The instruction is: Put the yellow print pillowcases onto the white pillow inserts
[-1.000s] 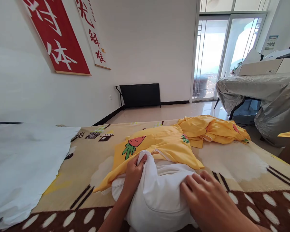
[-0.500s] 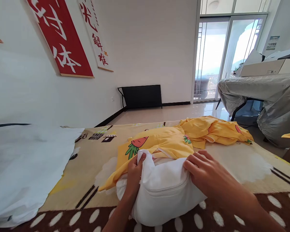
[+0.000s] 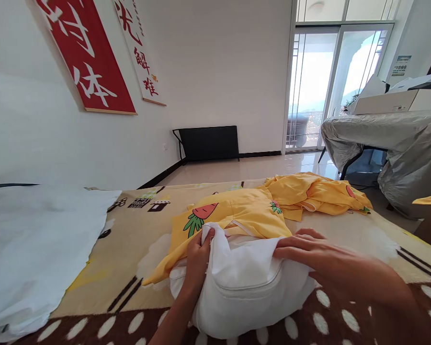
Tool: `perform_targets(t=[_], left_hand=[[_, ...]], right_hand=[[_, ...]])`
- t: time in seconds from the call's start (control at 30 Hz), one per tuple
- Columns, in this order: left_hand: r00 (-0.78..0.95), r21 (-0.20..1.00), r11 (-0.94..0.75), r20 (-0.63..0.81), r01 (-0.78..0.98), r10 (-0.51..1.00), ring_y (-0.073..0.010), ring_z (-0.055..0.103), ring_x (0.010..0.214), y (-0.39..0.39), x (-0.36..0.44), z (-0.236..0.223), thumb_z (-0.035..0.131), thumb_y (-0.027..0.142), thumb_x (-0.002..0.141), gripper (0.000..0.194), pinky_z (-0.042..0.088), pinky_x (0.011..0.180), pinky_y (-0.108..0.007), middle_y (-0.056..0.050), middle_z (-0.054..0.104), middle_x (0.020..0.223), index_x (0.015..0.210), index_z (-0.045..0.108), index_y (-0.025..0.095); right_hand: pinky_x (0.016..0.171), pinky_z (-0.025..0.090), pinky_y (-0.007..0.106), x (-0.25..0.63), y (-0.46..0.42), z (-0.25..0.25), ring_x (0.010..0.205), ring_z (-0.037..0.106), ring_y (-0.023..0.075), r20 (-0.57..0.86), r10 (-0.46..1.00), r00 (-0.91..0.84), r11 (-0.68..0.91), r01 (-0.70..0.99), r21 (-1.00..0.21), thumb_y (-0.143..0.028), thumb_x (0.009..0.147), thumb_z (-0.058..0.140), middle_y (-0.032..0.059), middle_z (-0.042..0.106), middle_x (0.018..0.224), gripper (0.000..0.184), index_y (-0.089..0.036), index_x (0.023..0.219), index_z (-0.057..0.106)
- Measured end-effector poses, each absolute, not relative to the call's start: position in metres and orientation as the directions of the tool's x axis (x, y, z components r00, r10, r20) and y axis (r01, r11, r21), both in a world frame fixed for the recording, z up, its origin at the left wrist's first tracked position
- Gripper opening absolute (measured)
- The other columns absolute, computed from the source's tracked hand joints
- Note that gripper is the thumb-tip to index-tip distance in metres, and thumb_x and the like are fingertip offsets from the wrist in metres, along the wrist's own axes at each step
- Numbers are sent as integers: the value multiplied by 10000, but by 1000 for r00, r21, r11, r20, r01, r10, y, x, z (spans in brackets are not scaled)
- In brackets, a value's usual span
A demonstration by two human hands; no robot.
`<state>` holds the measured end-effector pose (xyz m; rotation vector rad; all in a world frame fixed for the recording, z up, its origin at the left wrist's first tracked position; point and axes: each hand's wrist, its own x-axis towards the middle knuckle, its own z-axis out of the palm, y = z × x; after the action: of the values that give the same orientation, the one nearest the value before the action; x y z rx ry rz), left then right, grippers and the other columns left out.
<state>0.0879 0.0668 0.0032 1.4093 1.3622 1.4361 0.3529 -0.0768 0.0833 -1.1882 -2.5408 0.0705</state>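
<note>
A white pillow (image 3: pixel 240 306) with a piped seam lies in front of me. Its far end goes under a yellow pillowcase (image 3: pixel 244 206) printed with carrots, whose opening faces me. My left hand (image 3: pixel 199 256) pinches a raised corner of the pillow between thumb and fingers. On the pillow's right upper side rests my right hand (image 3: pixel 305 249), its fingers stretched out along the white cloth near the case's opening. The right thumb is mostly hidden below the hand.
A beige patterned blanket (image 3: pixel 129 249) with a brown dotted border spreads beneath everything. Crumpled yellow cloth (image 3: pixel 316 191) lies behind on the right, and a white sheet-like cloth (image 3: pixel 46 244) at left. Beyond stands a table (image 3: pixel 388 129) under silver covering, bearing a box (image 3: pixel 384 103).
My right hand has loosened its grip on the pillow's edge and its fingers have straightened flat over the cloth. My left hand keeps its pinch. The view has shifted slightly.
</note>
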Motion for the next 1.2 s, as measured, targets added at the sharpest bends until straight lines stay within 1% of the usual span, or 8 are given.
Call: perform_targets(t=[0.17, 0.33, 0.43, 0.63, 0.83, 1.03, 1.1, 1.2], left_hand=[[-134, 968, -199, 220, 155, 966, -174, 478, 554, 66, 88, 6, 645, 630, 594, 434, 412, 501, -271, -7, 551, 580, 602, 568, 202], [-137, 971, -184, 205, 153, 969, -167, 469, 542, 65, 88, 6, 653, 614, 606, 429, 399, 489, -266, -7, 553, 585, 636, 591, 191], [-148, 972, -174, 197, 155, 969, -167, 471, 558, 65, 88, 5, 650, 612, 614, 433, 401, 501, -262, -4, 551, 589, 639, 594, 183], [-138, 975, -173, 193, 141, 971, -167, 482, 595, 63, 88, 7, 651, 595, 631, 438, 418, 531, -256, -18, 591, 646, 684, 615, 162], [-130, 977, -164, 181, 137, 975, -162, 472, 589, 63, 88, 5, 648, 606, 631, 449, 404, 533, -254, -7, 569, 644, 700, 600, 164], [-133, 973, -192, 208, 124, 969, -144, 407, 511, 56, 84, 14, 661, 601, 636, 426, 346, 475, -264, 20, 468, 544, 611, 533, 195], [-18, 948, -314, 316, 60, 949, -167, 466, 553, 41, 77, 30, 656, 555, 688, 384, 401, 529, -288, -3, 502, 562, 584, 553, 201], [278, 855, -507, 515, -106, 811, -251, 590, 763, 15, 66, 56, 625, 492, 754, 339, 479, 780, -384, -69, 622, 666, 563, 616, 212]], right_hand=[[1002, 404, 313, 365, -66, 86, 1095, 526, 154, 222, 760, -610, 649, 727, -224, 22, 716, 445, 15, 616, 1129, 579, -264, 1211, 536], [868, 467, 268, 371, -69, 81, 966, 581, 161, 186, 861, -473, 507, 824, -253, 16, 599, 478, -1, 648, 941, 477, -236, 978, 622], [791, 479, 260, 373, -69, 81, 903, 607, 168, 135, 895, -424, 445, 859, -254, -14, 630, 494, 5, 659, 904, 408, -236, 939, 641], [729, 454, 223, 378, -66, 79, 820, 616, 151, 159, 876, -455, 480, 854, -201, -45, 702, 542, -10, 644, 764, 233, -229, 791, 655], [775, 450, 264, 386, -63, 73, 896, 613, 174, 105, 905, -413, 426, 876, -226, -54, 739, 563, 5, 666, 881, 239, -234, 862, 662], [825, 454, 294, 386, -66, 95, 868, 588, 145, 278, 715, -641, 698, 633, -335, -154, 908, 455, 38, 634, 884, 195, -212, 883, 640], [850, 447, 326, 383, -68, 100, 867, 587, 145, 380, 627, -680, 777, 507, -373, -204, 948, 407, 49, 631, 922, 242, -219, 867, 635], [882, 443, 380, 371, -67, 97, 920, 605, 166, 558, 550, -622, 828, 315, -465, -239, 970, 370, 66, 644, 987, 267, -223, 851, 608]])
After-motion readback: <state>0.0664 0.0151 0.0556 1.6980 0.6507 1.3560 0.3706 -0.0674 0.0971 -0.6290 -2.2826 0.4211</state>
